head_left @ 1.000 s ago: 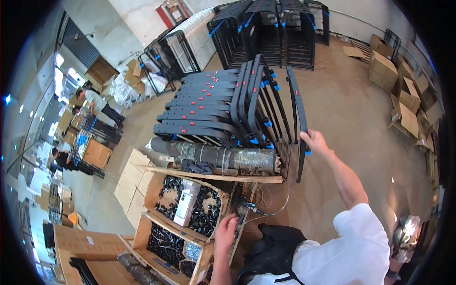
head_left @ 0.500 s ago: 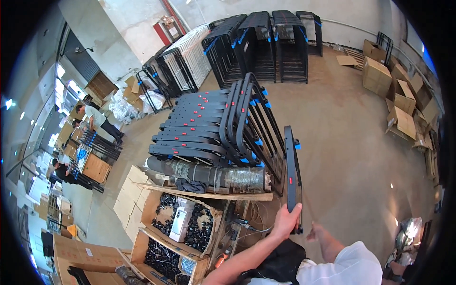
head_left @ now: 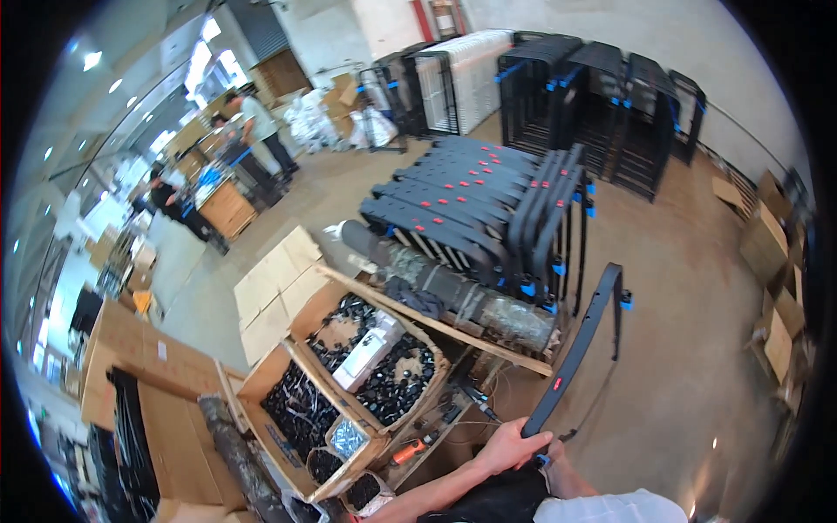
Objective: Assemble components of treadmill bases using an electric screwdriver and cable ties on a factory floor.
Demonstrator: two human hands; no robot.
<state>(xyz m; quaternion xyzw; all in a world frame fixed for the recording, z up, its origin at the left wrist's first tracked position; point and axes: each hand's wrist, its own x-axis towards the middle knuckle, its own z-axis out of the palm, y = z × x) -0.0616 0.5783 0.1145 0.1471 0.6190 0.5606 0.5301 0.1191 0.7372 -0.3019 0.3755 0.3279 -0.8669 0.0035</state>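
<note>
A bent black tubular metal frame [head_left: 571, 366] with a red plug and blue clips stands tilted in front of me. My left hand [head_left: 513, 446] is closed round its near lower end. Right beside it, my right hand [head_left: 562, 466] is closed at the same end, next to a blue clip; its fingers are partly hidden. To the left stands a row of similar black frames [head_left: 471, 196] with red plugs and blue clips. A thick wrapped roll [head_left: 471, 292] lies along the near side of that row.
Open cartons [head_left: 292, 349] of small black parts stand at the near left, with a white box [head_left: 369, 351] lying among the parts. An orange-handled tool [head_left: 407, 452] lies beside them. More frames [head_left: 602, 96] line the back wall. Cardboard boxes [head_left: 767, 240] pile up at right. Several people [head_left: 260, 122] work far left.
My view has turned left, so the surroundings sit further right. The held frame now leans over, its top away to the right. My right hand has come in against its lower end.
</note>
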